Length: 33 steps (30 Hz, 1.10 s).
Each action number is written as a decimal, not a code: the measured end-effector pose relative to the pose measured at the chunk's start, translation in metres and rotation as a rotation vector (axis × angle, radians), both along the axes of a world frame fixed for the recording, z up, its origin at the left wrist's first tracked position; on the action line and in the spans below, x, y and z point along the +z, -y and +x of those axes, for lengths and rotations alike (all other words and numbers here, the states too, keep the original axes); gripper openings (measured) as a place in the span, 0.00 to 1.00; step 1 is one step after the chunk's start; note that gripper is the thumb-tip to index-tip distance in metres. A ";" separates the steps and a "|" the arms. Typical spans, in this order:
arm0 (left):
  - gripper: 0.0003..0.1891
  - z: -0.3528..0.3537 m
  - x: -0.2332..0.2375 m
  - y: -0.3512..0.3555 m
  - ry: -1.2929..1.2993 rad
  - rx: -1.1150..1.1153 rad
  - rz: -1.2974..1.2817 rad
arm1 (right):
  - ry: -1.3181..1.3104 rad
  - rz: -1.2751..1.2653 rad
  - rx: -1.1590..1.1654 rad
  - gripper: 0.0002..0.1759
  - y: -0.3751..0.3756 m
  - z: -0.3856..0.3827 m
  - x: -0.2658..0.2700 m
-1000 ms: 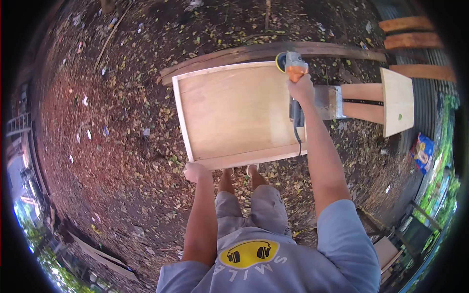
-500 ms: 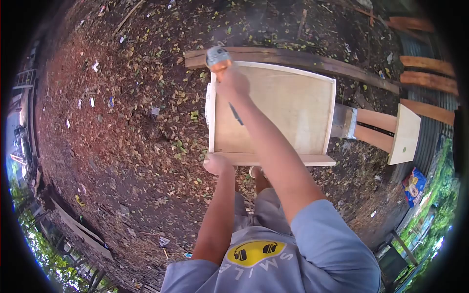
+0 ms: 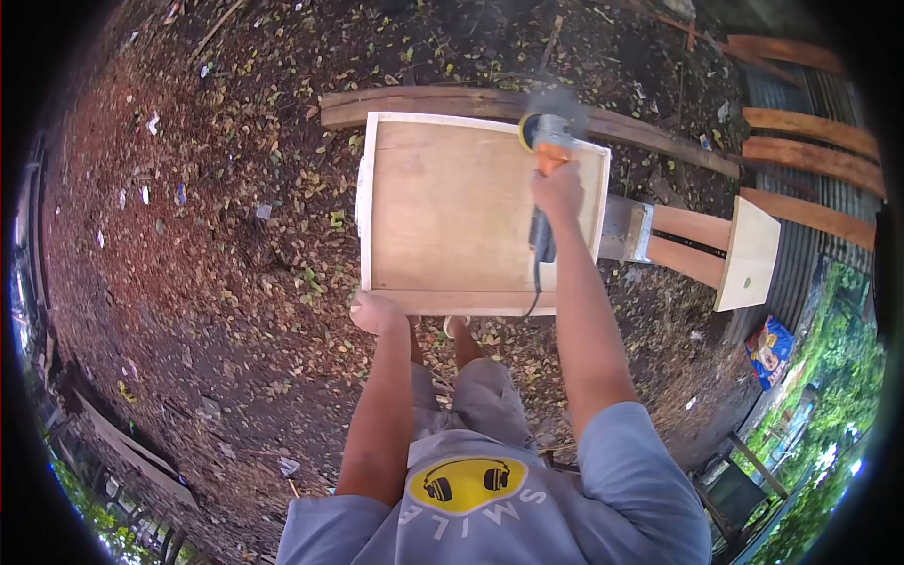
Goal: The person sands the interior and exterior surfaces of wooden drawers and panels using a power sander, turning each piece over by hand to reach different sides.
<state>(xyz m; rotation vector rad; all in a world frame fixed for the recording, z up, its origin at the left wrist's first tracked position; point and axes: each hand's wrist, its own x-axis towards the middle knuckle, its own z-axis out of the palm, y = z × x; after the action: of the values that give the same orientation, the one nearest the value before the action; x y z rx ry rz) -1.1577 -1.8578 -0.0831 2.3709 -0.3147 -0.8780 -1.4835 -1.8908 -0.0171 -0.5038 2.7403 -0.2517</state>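
My right hand (image 3: 558, 191) is wrapped round an angle grinder (image 3: 554, 151) with an orange and silver body and a yellow-rimmed disc. Its disc is at the far rim of a shallow wooden drawer (image 3: 452, 207), near the far right corner, and dust hangs round its head. A dark cord trails from its rear across the drawer. At the near left corner, my left hand (image 3: 379, 314) grips the drawer's front board (image 3: 461, 302). Pale edging runs along the drawer's left, far and right sides.
A long weathered plank (image 3: 433, 102) lies beyond the drawer. To the right stands a wooden piece with a pale end panel (image 3: 750, 252) and a dark metal rail. Reddish boards (image 3: 810, 122) rest on corrugated sheeting. A blue bag (image 3: 770, 352) lies at right on the leaf-strewn ground.
My right hand has carried the grinder from the drawer's far left corner rightward along the far rim. My left hand stays at the near left corner. The whole view has shifted slightly.
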 end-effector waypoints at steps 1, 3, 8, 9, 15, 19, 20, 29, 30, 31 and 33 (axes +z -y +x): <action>0.19 -0.001 0.001 0.000 -0.009 0.012 -0.011 | -0.006 -0.004 0.005 0.36 -0.015 -0.019 -0.009; 0.19 -0.003 0.007 0.002 -0.015 0.005 0.000 | -0.054 -0.014 0.006 0.38 -0.043 -0.050 -0.014; 0.19 -0.004 0.007 0.003 -0.041 0.058 -0.009 | -0.163 -0.007 -0.057 0.40 -0.077 -0.090 -0.015; 0.19 -0.002 0.005 0.001 -0.039 0.044 -0.026 | -0.147 -0.014 -0.078 0.40 -0.074 -0.093 -0.015; 0.19 -0.003 -0.004 -0.002 -0.028 0.063 -0.065 | -0.035 0.011 0.127 0.37 -0.015 -0.027 -0.025; 0.20 0.003 -0.016 -0.004 -0.066 0.039 -0.061 | 0.002 -0.067 0.320 0.26 0.043 0.062 -0.014; 0.20 0.002 -0.017 -0.005 -0.068 0.047 -0.054 | 0.032 -0.066 0.397 0.23 0.059 0.078 -0.014; 0.21 0.001 -0.029 -0.011 0.049 0.080 -0.011 | 0.117 -0.158 0.497 0.24 0.134 0.164 -0.007; 0.22 -0.002 -0.030 -0.011 0.067 0.093 0.017 | 0.094 -0.169 0.480 0.25 0.132 0.156 -0.006; 0.24 -0.003 -0.031 -0.011 0.085 0.104 0.045 | 0.090 -0.095 0.529 0.25 0.125 0.142 -0.012; 0.27 -0.003 -0.025 -0.007 0.080 0.107 0.105 | 0.057 -0.054 0.450 0.26 0.103 0.113 -0.005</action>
<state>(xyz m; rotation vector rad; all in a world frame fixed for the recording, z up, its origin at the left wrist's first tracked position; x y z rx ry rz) -1.1611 -1.8503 -0.1085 2.4986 -0.1754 -0.7689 -1.3703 -1.9937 -0.0218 -1.0856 2.4844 -0.2191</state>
